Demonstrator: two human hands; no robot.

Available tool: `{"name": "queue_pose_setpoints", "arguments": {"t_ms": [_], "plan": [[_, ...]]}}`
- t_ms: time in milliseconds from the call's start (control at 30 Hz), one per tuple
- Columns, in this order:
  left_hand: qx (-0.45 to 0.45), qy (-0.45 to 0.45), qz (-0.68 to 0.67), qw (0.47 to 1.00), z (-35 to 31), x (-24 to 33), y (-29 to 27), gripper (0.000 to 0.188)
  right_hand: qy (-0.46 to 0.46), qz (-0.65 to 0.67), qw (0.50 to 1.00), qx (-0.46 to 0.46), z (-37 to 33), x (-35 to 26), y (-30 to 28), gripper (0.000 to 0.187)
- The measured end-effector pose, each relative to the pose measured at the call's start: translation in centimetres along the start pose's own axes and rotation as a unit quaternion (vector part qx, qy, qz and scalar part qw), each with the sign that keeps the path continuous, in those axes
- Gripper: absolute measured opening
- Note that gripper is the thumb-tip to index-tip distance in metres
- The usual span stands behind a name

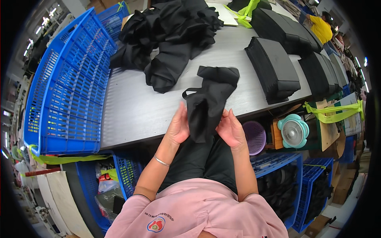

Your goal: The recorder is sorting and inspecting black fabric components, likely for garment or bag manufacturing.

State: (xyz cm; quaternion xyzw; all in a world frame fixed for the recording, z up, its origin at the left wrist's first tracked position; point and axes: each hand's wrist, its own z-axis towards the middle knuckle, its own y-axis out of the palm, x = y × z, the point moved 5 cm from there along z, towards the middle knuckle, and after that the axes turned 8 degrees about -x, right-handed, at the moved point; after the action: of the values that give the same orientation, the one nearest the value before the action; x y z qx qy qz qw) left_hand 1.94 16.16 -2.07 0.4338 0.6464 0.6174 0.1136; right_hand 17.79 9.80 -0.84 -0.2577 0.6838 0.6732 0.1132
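- Left hand (179, 125): beside the lower left edge of the black fabric piece (210, 91), fingers extended; thumb contact hidden, can't tell if it's pinching.
- Right hand (231, 129): at the lower right edge of the piece, fingers partly curled, tips partly behind cloth; can't confirm a pinch either.
- Piece: between the hands, upper part over the grey desk (131, 107), lower end over the lap. Narrow strap loop (186, 92) sticks out on its left.
- Around the piece: loose black fabric heap (170, 31) beyond and to the left, blue crate (75, 91) well left, neat black stack (274, 69) to the right, purple basket (254, 139) and teal fan (293, 131) lower right.
- Step, my read: handling and straightening one piece; it looks creased, not flat.
- Next move, judged: calls for a sure hold on both edges, strap loop kept free.
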Motion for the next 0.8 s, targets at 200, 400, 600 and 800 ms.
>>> {"name": "queue_pose_setpoints", "arguments": {"t_ms": [200, 400, 600, 800], "plan": [[-0.086, -0.011, -0.204, 0.975, 2.6, -1.7, -2.5, 0.054, -0.015, 0.036, 0.999, 0.017, -0.1, -0.5, -0.6, 0.05], [-0.127, -0.035, -0.131, 0.983, 2.0, -0.6, 1.4, 0.044, -0.041, 0.024, 0.996, 0.072, 0.8, -1.5, -1.6, 0.041], [0.106, 0.289, 0.437, 0.845, 1.5, 5.7, 1.2, 0.032, -0.153, -0.559, 0.787, 0.21, 1.4, -5.2, -0.6, 0.019], [0.14, 0.362, 0.575, 0.72, 0.7, 5.4, 3.3, 0.04, -0.153, -0.734, 0.622, 0.228, 0.1, -6.8, -1.0, 0.045]]}}
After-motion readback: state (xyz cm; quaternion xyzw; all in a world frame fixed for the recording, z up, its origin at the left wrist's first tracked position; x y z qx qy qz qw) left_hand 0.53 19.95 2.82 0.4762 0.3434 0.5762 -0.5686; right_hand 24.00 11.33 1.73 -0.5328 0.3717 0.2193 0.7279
